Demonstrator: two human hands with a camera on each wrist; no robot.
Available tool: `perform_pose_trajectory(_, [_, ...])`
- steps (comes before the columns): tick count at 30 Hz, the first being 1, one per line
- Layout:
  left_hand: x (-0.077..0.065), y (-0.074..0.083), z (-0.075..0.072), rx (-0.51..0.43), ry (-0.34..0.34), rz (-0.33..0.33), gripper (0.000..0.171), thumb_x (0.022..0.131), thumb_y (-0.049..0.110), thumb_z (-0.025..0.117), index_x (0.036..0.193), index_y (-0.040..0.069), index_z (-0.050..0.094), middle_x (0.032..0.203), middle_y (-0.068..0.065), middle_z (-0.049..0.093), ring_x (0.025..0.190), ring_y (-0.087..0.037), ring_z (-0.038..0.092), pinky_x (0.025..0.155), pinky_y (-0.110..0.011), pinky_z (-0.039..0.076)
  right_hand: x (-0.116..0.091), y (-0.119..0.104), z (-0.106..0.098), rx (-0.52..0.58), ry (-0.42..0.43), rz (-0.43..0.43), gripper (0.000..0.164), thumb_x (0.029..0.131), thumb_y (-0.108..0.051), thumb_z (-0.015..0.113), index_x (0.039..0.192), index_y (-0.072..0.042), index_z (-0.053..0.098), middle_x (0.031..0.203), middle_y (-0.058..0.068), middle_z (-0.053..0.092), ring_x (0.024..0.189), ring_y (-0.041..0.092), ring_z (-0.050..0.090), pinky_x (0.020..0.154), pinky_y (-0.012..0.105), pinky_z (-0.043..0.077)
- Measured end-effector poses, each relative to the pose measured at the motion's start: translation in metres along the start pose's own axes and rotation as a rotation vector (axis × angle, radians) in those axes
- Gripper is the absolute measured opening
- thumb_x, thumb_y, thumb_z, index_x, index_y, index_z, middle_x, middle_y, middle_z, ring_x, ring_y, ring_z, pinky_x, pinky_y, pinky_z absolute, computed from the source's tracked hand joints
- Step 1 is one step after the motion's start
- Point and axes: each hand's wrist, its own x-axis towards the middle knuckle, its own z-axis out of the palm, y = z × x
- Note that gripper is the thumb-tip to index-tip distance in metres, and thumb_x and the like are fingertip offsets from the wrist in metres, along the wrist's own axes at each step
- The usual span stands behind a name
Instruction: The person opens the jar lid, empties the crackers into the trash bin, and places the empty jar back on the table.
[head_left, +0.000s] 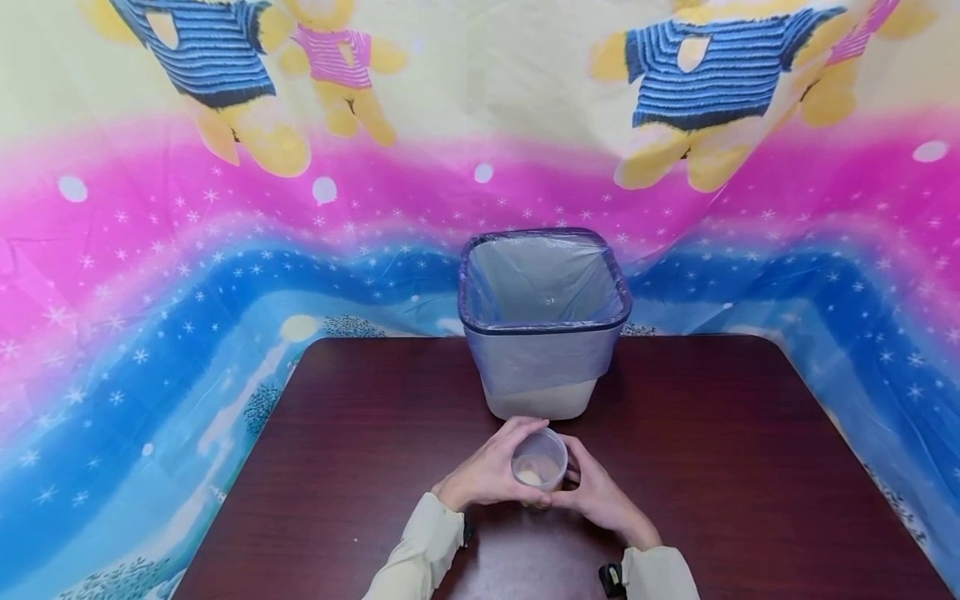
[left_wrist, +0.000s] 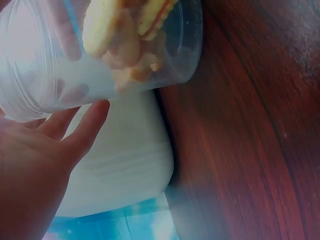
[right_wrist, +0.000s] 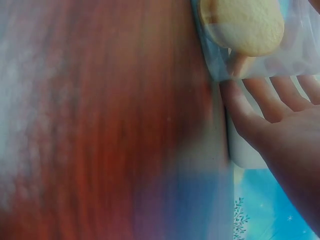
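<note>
A clear plastic jar [head_left: 552, 442] with an uncovered round mouth stands upright near the middle of the table in the head view. My left hand [head_left: 487, 472] grips it from the left, thumb at the near side and fingers at the far side. From the right, my right hand [head_left: 600, 493] holds the jar with thumb and fingers curled round it. Inside, at the bottom, are several pale biscuits [left_wrist: 102, 29], one with a red edge, and small brownish pieces [left_wrist: 131, 59]. The right wrist view shows one round biscuit [right_wrist: 247, 25] through the wall.
A light bin [head_left: 536, 358] lined with a see-through bag stands just behind the hands, toward the table's far edge. The dark red-brown table [head_left: 360, 450] has rounded far corners. A printed cloth [head_left: 420, 192] with bears hangs behind and at both sides.
</note>
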Motion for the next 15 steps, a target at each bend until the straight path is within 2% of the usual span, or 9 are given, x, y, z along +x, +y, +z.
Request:
perform_pose_trajectory(6, [-0.001,0.0007,-0.0004,0.0,0.001,0.003,0.099,0.065,0.042,0.088,0.148,0.021,0.037,0.138,0.002,0.045,0.123,-0.018,0.051,0.101,-0.027,0.044,-0.0001,-0.0006,-0.0004,0.022,-0.02,-0.011,0.084,0.072,-0.02,0.085,0.141,-0.015,0.037,0.142,0.015,0.044,0.127,0.032,0.048,0.099,0.029,0.047])
perform_pose_trajectory(10, [-0.0014,0.0001,-0.0002,0.001,0.002,0.001,0.099,0.065,0.042,0.088,0.148,0.022,0.037,0.138,0.002,0.045,0.122,-0.019,0.051,0.101,-0.027,0.044,-0.0004,-0.0012,-0.0008,0.018,-0.02,-0.008,0.084,0.072,-0.02,0.085,0.141,-0.015,0.037,0.142,0.015,0.044,0.128,0.032,0.048,0.098,0.025,0.046])
perform_pose_trajectory(15, [-0.0038,-0.0012,0.0,0.022,0.02,0.013,0.1,0.064,0.043,0.088,0.147,0.022,0.038,0.137,0.002,0.046,0.121,-0.018,0.052,0.101,-0.027,0.045,-0.0004,-0.0011,-0.0004,0.026,-0.017,-0.011,0.085,0.071,-0.019,0.085,0.141,-0.014,0.037,0.142,0.015,0.044,0.127,0.032,0.048,0.098,0.027,0.047])
